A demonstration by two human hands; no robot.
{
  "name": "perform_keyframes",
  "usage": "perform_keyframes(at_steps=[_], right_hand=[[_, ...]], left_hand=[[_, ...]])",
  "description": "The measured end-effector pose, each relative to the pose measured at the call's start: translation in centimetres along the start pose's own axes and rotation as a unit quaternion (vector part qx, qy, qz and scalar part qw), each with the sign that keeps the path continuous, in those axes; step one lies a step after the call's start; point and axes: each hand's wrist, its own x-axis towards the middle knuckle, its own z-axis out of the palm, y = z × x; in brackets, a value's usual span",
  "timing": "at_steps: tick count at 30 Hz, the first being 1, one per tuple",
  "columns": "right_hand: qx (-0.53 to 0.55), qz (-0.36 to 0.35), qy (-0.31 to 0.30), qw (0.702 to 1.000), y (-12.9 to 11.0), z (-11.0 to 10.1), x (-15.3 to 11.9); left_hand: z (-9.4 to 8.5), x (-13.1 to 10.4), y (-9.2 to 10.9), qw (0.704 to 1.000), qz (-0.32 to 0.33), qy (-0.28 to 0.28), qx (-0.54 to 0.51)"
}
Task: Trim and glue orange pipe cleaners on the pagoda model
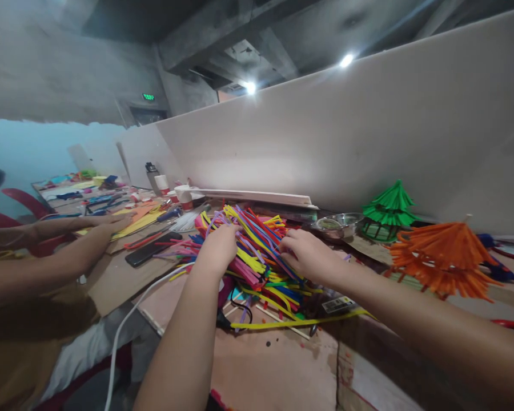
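Observation:
A thick heap of coloured pipe cleaners (251, 262) lies on the table in front of me, in yellow, red, purple, blue and pink. At its left side my left hand (220, 248) is closed, its fingertips partly hidden among the stems. My right hand (302, 254) presses in from the right, fingers curled around some of the strands. Under the heap are thin wooden sticks (282, 321) and a dark cord. One long yellow pipe cleaner (291, 324) stretches along the front, passing under my right forearm.
Right of the heap stand an orange tiered-roof model (445, 260) and a green one (389, 208), near a metal bowl (340, 224). A black phone (152, 249) and a white cable (126, 319) lie left. A co-worker's arms (68, 242) reach in there. A white panel (325, 137) rises behind.

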Motion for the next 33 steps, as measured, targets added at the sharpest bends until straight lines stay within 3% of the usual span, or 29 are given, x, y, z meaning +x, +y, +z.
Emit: perform_keyframes(at_steps=[9, 12, 14, 17, 20, 23, 24, 25, 27, 29, 31, 33], right_hand=[[-0.060, -0.041, 0.013, 0.997, -2.0, 2.6, 0.6], [-0.071, -0.045, 0.026, 0.996, -2.2, 2.3, 0.6], [-0.075, -0.030, 0.045, 0.996, -2.1, 1.0, 0.1], [-0.065, -0.007, 0.092, 0.994, -1.3, -2.9, -2.1], [0.032, 0.013, 0.207, 0.978, -0.1, -8.1, -6.5], [0.085, 0.062, 0.274, 0.956, 1.1, -13.0, -12.1], [0.091, 0.074, 0.296, 0.948, 1.4, -14.3, -14.0], [0.097, 0.084, 0.317, 0.940, 1.6, -15.3, -15.7], [0.100, 0.104, 0.368, 0.919, 2.0, -16.9, -18.6], [0.101, 0.124, 0.426, 0.891, 2.2, -18.0, -20.8], [0.117, 0.141, 0.484, 0.856, 2.6, -18.8, -22.4], [0.133, 0.155, 0.536, 0.819, 3.2, -19.8, -23.8]], left_hand=[[2.4, 1.2, 0.7, 0.999, 0.007, 0.027, 0.019], [2.9, 1.5, 1.3, 0.999, 0.019, 0.042, 0.019], [3.4, 1.7, 1.7, 0.998, 0.025, 0.062, 0.016], [3.7, 1.8, 2.1, 0.995, 0.029, 0.099, 0.009], [2.2, 1.1, 3.3, 0.989, 0.034, 0.141, 0.004], [-0.9, -1.0, 7.1, 0.973, 0.065, 0.219, -0.035], [-2.0, -2.0, 9.1, 0.950, 0.119, 0.266, -0.112], [-3.0, -3.1, 11.4, 0.923, 0.186, 0.275, -0.196], [-4.8, -5.4, 16.3, 0.871, 0.309, 0.207, -0.320], [-6.2, -7.2, 21.0, 0.833, 0.397, 0.093, -0.373], [-7.1, -8.2, 25.0, 0.801, 0.433, 0.012, -0.414], [-7.6, -8.6, 28.2, 0.774, 0.453, -0.007, -0.442]])
